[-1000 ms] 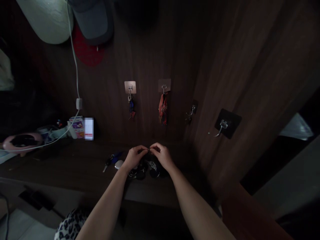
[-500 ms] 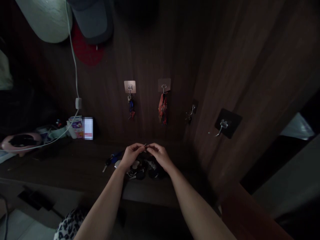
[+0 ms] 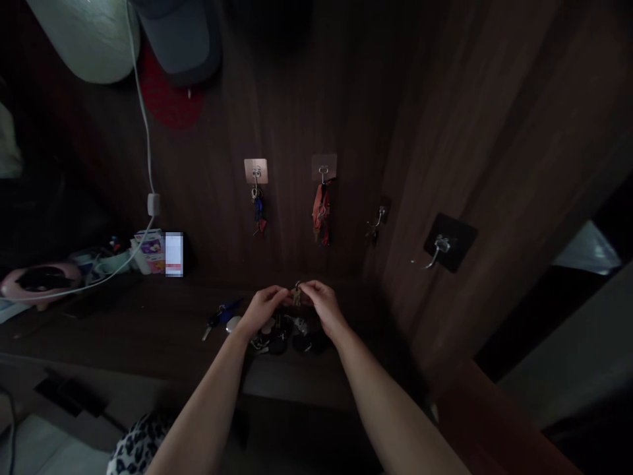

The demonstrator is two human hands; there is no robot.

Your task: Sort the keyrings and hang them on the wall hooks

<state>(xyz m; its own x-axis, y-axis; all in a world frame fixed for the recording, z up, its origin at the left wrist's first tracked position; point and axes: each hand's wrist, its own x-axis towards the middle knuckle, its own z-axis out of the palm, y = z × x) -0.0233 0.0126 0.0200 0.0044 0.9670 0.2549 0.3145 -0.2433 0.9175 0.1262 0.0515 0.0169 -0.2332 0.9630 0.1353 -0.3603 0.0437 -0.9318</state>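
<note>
Against a dark wood wall (image 3: 297, 99) with adhesive hooks (image 3: 256, 171), above the desk (image 3: 123, 323), I pinch a small metal key (image 3: 297, 295) between my left hand (image 3: 264, 310) and right hand (image 3: 320, 307) (both closed on it), just over a heap of black key fobs (image 3: 301, 342).

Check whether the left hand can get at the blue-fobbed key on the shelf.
Probably yes: the left hand sits just beside the blue-fobbed key on the wooden shelf, with only a small white object between. Its fingers are pinching a small brass key, though.
</note>
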